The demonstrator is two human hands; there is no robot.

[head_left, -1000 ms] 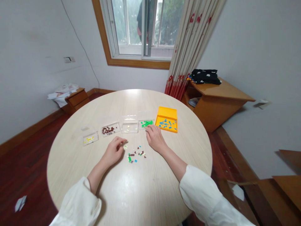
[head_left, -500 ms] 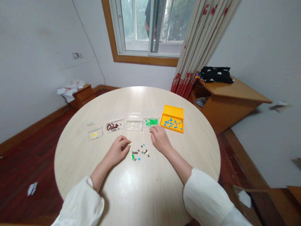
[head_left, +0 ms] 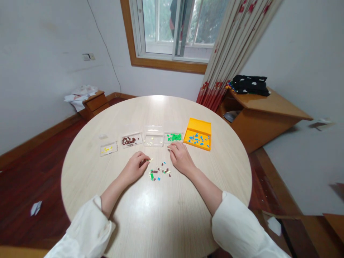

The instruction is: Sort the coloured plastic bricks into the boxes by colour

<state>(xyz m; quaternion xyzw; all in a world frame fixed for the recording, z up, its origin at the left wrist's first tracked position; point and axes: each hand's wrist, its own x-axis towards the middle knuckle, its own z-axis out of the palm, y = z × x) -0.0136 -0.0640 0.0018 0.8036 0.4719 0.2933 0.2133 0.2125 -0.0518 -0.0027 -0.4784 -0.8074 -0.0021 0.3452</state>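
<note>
My left hand (head_left: pixel 135 167) rests on the table with thumb and forefinger closed at a small cream building brick (head_left: pixel 151 159). My right hand (head_left: pixel 182 158) hovers low in front of the box of green bricks (head_left: pixel 174 137); its fingers are curled together, and whatever is at the tips is too small to name. Between the hands lies a loose scatter of tiny bricks: a green brick (head_left: pixel 152 176), a brown brick (head_left: pixel 155 172), a blue brick (head_left: pixel 158 178) and several cream and brown ones.
Along the far side stand a clear box with yellow pieces (head_left: pixel 108 149), one with brown bricks (head_left: pixel 129 141), one with a few cream bricks (head_left: pixel 153 145), and an orange case (head_left: pixel 199 123) with blue bricks. They sit on a round wooden table (head_left: pixel 161 222).
My right hand has shifted a little left, away from the green bricks' box. My left hand stays at the cream brick. The view has tilted slightly.
</note>
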